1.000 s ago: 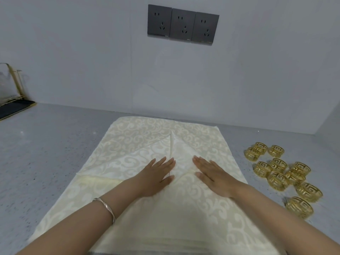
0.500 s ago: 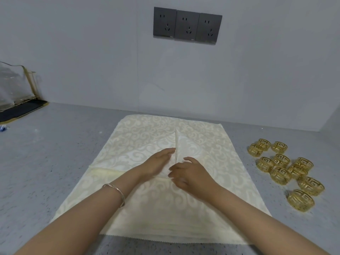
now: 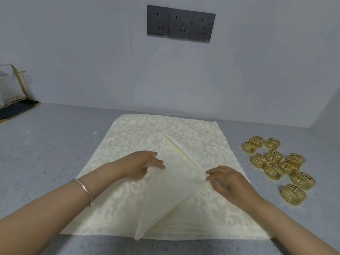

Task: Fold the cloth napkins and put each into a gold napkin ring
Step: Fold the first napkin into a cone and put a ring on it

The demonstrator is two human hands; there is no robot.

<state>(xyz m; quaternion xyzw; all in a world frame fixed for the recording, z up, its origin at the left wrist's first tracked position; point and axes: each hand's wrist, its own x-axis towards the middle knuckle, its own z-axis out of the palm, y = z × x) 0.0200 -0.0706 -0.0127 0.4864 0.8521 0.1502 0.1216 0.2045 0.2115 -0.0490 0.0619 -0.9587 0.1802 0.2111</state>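
While right hand (image 3: 228,183) pinches the right corner of the folded napkin (image 3: 171,190) with thumb and curled fingers, left hand (image 3: 141,165) is flat-ish, fingers out straight, tips touching the napkin's left fold edge, gripping nothing; folded napkin sits between both hands, long pointed shape, one tip beyond the fingers, other tip back toward the person; under both hands the napkin stack (image 3: 147,129) lies flat on grey counter (image 3: 46,153), cream scroll pattern; thin bracelet (image 3: 85,190) on left wrist; gold rings (image 3: 276,162) clustered on counter just right of right hand, off the cloth, none touched; far beyond the hands three dark sockets (image 3: 181,23) on wall; well left of left hand a black tray (image 3: 16,109) at counter edge, contents unclear
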